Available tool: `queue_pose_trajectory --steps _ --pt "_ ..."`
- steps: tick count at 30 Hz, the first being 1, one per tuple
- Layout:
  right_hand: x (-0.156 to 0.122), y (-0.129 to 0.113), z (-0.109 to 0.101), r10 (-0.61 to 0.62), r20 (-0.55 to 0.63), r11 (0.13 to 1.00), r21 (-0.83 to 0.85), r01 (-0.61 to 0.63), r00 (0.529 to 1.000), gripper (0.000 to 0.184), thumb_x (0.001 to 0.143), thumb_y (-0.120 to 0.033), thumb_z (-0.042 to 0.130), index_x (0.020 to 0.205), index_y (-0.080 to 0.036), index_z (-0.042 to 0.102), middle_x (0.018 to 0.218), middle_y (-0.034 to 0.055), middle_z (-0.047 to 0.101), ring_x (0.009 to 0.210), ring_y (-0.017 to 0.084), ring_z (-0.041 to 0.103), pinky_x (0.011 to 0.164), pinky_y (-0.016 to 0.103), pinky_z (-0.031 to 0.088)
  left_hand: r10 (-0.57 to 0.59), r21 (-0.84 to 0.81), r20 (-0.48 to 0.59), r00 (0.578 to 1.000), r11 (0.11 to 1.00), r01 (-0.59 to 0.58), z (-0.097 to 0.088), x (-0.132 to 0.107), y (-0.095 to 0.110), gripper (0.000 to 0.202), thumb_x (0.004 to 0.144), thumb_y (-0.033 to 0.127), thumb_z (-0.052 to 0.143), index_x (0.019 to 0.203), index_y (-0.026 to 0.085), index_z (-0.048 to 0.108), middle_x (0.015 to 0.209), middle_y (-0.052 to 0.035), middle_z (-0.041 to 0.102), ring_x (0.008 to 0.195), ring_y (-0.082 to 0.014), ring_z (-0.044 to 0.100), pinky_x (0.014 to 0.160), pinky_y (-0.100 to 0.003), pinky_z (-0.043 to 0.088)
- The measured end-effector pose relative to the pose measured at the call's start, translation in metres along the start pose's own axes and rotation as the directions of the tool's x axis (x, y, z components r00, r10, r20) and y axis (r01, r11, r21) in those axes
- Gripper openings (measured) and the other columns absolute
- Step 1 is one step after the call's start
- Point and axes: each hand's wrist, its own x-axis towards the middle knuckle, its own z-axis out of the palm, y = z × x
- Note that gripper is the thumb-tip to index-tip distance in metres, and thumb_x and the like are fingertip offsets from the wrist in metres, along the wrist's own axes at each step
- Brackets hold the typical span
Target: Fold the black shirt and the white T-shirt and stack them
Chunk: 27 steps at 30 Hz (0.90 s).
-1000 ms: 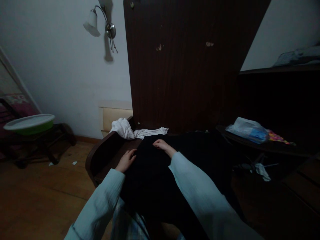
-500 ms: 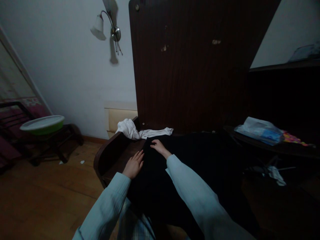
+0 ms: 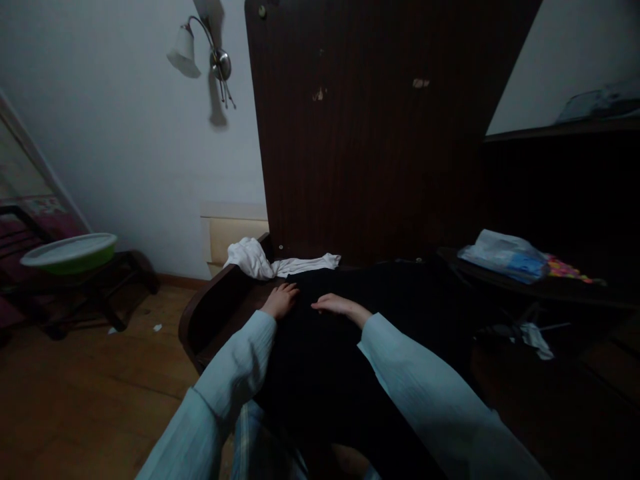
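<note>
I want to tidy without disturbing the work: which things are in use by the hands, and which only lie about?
In use:
black cloth
left hand, at its left edge
right hand, on or just above it

Lying about:
white cloth
plastic bag
green basin

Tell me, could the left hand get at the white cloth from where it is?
Probably yes: the left hand lies at the edge of the black cloth, with the white cloth just beyond, and nothing visible seems to block the way.
</note>
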Motion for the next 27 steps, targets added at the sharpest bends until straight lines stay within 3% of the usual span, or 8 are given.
queue_pose_trajectory --steps 5,9,12,14,16,19,23,27 --pt "-0.022 0.006 -0.003 -0.079 -0.059 0.94 -0.337 0.054 0.995 0.005 0.069 -0.014 0.064 0.064 -0.015 0.064 0.064 -0.0027 0.061 0.065 0.009 0.056 0.061 0.018 0.041 -0.204 0.033 -0.004 0.979 0.978 0.204 0.021 0.005 -0.005 0.041 0.089 0.03 0.03 0.129 0.027 0.039 0.139 -0.003 0.037 0.128 -0.0241 0.029 0.099 -0.045 0.031" --pt "-0.038 0.006 -0.001 -0.064 -0.199 0.892 -0.451 -0.033 0.978 0.009 0.068 -0.007 0.061 0.072 -0.015 0.065 0.086 0.0063 0.063 0.086 0.019 0.058 0.073 0.027 0.043 -0.226 0.032 -0.001 0.974 0.974 0.226 0.025 0.004 -0.008 0.043 0.09 0.033 0.027 0.132 0.027 0.036 0.141 -0.0016 0.033 0.13 -0.0232 0.027 0.1 -0.043 0.03" --pt "-0.05 -0.004 0.018 -0.244 -0.329 0.786 -0.619 -0.013 0.912 0.018 0.072 -0.008 0.057 0.089 -0.014 0.063 0.104 0.013 0.057 0.1 0.025 0.052 0.081 0.035 0.041 -0.218 0.018 0.005 0.976 0.976 0.217 0.026 0.005 -0.009 0.044 0.09 0.036 0.027 0.132 0.028 0.035 0.141 -0.0015 0.032 0.13 -0.0232 0.025 0.1 -0.044 0.029" --pt "-0.056 -0.011 0.04 -0.453 -0.247 0.672 -0.726 0.147 0.857 0.019 0.078 -0.015 0.055 0.096 -0.015 0.061 0.104 0.0118 0.057 0.1 0.022 0.051 0.083 0.034 0.041 -0.213 -0.002 0.0 0.977 0.977 0.213 0.029 0.006 -0.011 0.044 0.09 0.038 0.028 0.132 0.028 0.035 0.141 -0.0014 0.032 0.13 -0.0238 0.025 0.101 -0.045 0.028" --pt "-0.06 -0.016 0.062 -0.607 -0.008 0.543 -0.733 0.409 0.794 0.017 0.082 -0.023 0.053 0.095 -0.017 0.06 0.099 0.0078 0.06 0.095 0.019 0.053 0.084 0.031 0.041 -0.211 -0.041 -0.016 0.977 0.977 0.21 0.031 0.008 -0.014 0.044 0.089 0.037 0.028 0.131 0.027 0.036 0.141 -0.0014 0.033 0.13 -0.024 0.025 0.101 -0.045 0.027" --pt "-0.063 -0.014 0.083 -0.684 0.25 0.407 -0.649 0.643 0.685 0.025 0.08 -0.035 0.056 0.096 -0.016 0.06 0.098 0.0063 0.062 0.093 0.018 0.055 0.083 0.031 0.042 -0.206 -0.115 -0.041 0.978 0.973 0.201 0.035 0.011 -0.024 0.042 0.089 0.029 0.026 0.129 0.025 0.04 0.138 -0.0005 0.039 0.129 -0.021 0.03 0.102 -0.042 0.028" --pt "-0.066 0.0 0.072 -0.705 0.293 0.43 -0.547 0.718 0.646 0.028 0.079 -0.029 0.058 0.102 -0.015 0.058 0.106 0.0068 0.061 0.1 0.017 0.054 0.087 0.029 0.041 -0.183 -0.143 -0.055 0.982 0.974 0.173 0.036 0.013 -0.037 0.045 0.085 0.016 0.026 0.123 0.025 0.047 0.132 0.0045 0.046 0.125 -0.0126 0.037 0.103 -0.03 0.031" --pt "-0.069 0.016 0.047 -0.696 0.234 0.459 -0.581 0.672 0.678 0.028 0.075 -0.009 0.052 0.102 -0.015 0.058 0.105 0.0064 0.062 0.101 0.016 0.054 0.089 0.028 0.041 -0.163 -0.145 -0.068 0.984 0.978 0.152 0.037 0.013 -0.039 0.045 0.082 0.013 0.031 0.122 0.025 0.049 0.132 0.0056 0.046 0.124 -0.012 0.037 0.103 -0.027 0.031"
